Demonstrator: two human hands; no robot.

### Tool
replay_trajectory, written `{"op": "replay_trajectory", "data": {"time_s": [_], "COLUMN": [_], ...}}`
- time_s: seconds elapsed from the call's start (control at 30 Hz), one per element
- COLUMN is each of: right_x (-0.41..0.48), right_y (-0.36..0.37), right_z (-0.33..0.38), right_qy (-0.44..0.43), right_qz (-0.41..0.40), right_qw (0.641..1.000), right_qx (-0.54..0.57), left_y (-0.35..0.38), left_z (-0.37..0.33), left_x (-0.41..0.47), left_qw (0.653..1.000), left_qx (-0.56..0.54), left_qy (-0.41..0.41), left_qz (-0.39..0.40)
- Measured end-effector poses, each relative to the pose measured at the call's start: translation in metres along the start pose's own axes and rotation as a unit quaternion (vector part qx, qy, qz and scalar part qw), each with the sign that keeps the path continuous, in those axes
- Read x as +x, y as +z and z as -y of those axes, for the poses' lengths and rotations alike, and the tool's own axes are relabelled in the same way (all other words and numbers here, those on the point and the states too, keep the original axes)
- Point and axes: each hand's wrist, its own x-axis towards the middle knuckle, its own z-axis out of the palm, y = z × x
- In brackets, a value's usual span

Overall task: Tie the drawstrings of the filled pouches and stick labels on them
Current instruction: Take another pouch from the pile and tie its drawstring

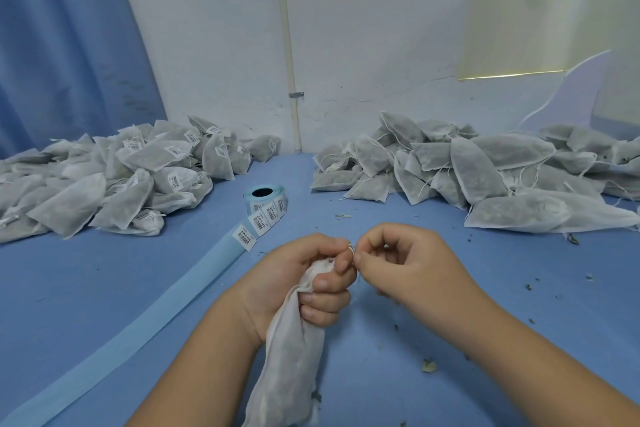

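A filled white fabric pouch (287, 367) hangs down over the blue table. My left hand (304, 284) grips its gathered neck. Close beside it, my right hand (405, 263) pinches the thin white drawstring (350, 247) at the pouch's top, its fingers curled. A roll of barcode labels (265, 199) stands behind my hands, and its blue backing strip (138, 329) trails toward the front left with a few labels on it near the roll.
A heap of labelled pouches (114, 180) lies at the back left. At the back right sits a heap of unlabelled pouches (485, 166) with loose strings. Dried herb crumbs (427, 365) are scattered on the blue table (519, 305). A white wall stands behind.
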Motion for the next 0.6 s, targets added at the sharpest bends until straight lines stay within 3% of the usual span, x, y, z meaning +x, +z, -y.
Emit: {"op": "replay_trajectory", "data": {"time_s": [0.4,0.6], "right_x": [0.0019,0.0044], "right_y": [-0.0008,-0.0058], "right_z": [-0.0049,-0.0069], "right_qy": [0.072,0.076], "right_qz": [0.056,0.090], "right_qw": [0.996,0.993], "right_qx": [-0.020,0.002], "left_y": [0.0011,0.0033], "left_z": [0.0018,0.0010], "left_x": [-0.0013,-0.0058], "left_qw": [0.992,0.978], "left_qx": [0.098,0.164], "left_qy": [-0.034,0.004], "left_qz": [-0.067,-0.125]}}
